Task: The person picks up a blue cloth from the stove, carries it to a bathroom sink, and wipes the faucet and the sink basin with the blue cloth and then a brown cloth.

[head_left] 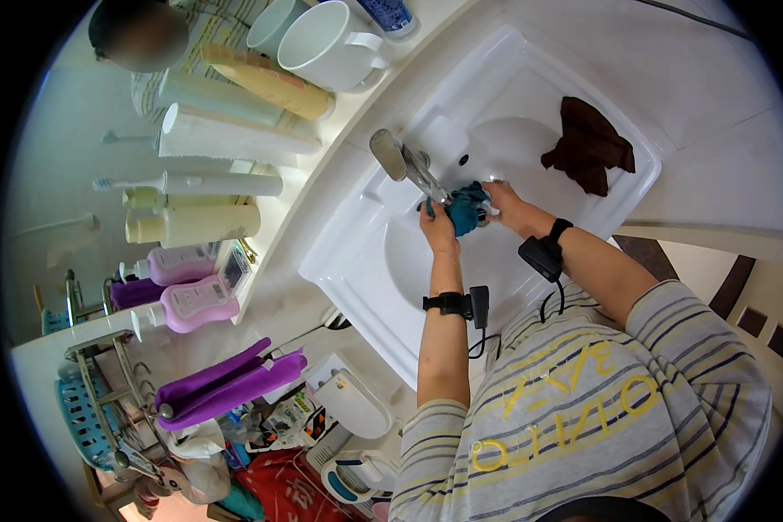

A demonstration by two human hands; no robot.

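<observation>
Partly, fingers (pixel 494 189) hide the bunched teal cloth (pixel 466 210).

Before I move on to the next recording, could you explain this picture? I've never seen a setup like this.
There is no robot here. A wide fisheye camera on a person's head looks down, so straight edges bend near the rim. The person's bare left hand and right hand hold a teal cloth by the faucet, over a white sink. Black devices are strapped near both wrists. A brown cloth lies at the sink's right side. The shelf to the left carries a white mug, an electric toothbrush and a pink bottle, among other things.
</observation>
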